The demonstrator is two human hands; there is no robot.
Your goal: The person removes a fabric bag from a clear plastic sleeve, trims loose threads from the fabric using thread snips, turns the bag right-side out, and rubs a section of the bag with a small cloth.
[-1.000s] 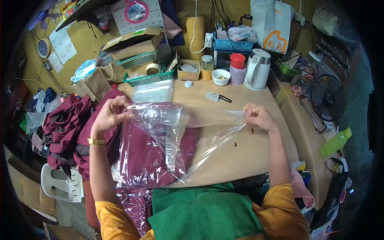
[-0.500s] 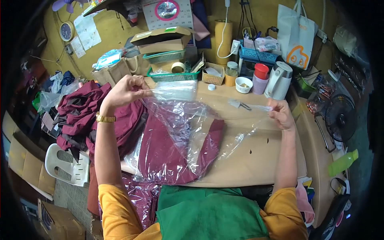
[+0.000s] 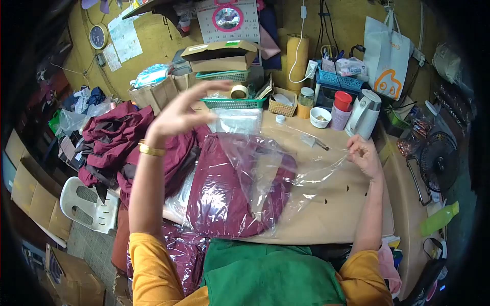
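Observation:
Maroon folded fabric [image 3: 219,188] lies inside a clear plastic bag [image 3: 316,176] on the brown-covered table [image 3: 337,219]. My left hand [image 3: 181,115] is raised above the bag's upper left, fingers spread, holding nothing. At the right, my right hand [image 3: 363,155] pinches the edge of the bag and keeps that side stretched out. A stack of clear plastic bags [image 3: 237,120] lies just beyond the fabric. The small snips [image 3: 321,144] rest on the table beyond the stretched plastic.
Loose maroon garments [image 3: 109,143] are heaped at the left. Along the back stand a green basket [image 3: 232,104], a jar [image 3: 305,102], a white bowl [image 3: 320,118], a red-lidded cup [image 3: 341,109] and a kettle [image 3: 363,115]. A white chair [image 3: 92,206] stands lower left.
My left hand has let go of the plastic and opened above it. My right hand still pinches its edge. The bag's upper left part has dropped onto the fabric, and the view has shifted.

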